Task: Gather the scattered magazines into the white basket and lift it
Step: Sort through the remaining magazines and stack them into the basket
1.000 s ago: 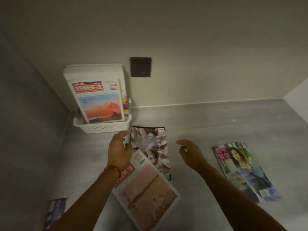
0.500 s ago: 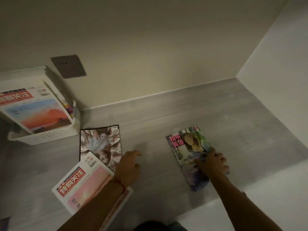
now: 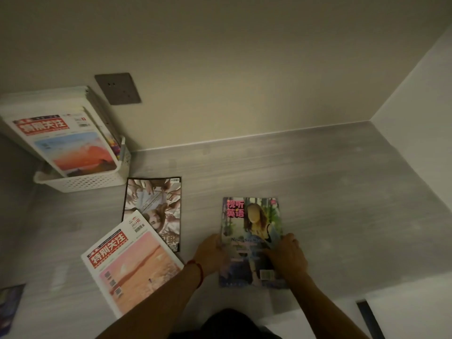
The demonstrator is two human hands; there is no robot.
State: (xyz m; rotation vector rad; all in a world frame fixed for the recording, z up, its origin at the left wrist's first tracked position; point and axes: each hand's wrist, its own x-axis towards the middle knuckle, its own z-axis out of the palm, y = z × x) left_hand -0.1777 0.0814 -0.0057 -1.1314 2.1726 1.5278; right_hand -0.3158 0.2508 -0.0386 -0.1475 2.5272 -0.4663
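A colourful magazine with a woman on its cover [image 3: 252, 223] lies on the grey counter in front of me. My left hand [image 3: 210, 256] grips its left edge and my right hand [image 3: 287, 258] grips its right edge, fingers over the cover. A white perforated basket [image 3: 83, 183] stands at the far left against the wall, with several magazines [image 3: 66, 143] standing in it. A dark-bordered magazine [image 3: 154, 206] lies flat right of the basket. A red-and-white magazine with a pink cover [image 3: 132, 263] overlaps its lower corner.
A dark wall socket plate [image 3: 117, 88] is above the basket. Walls close the counter [image 3: 318, 182] at the back and right. Another dark magazine [image 3: 9, 304] pokes in at the lower left edge. The counter's front edge runs below my hands.
My left hand has crossed from the pink magazine to the left edge of the woman-cover magazine. That magazine has been straightened and pulled nearer, with both hands now on it.
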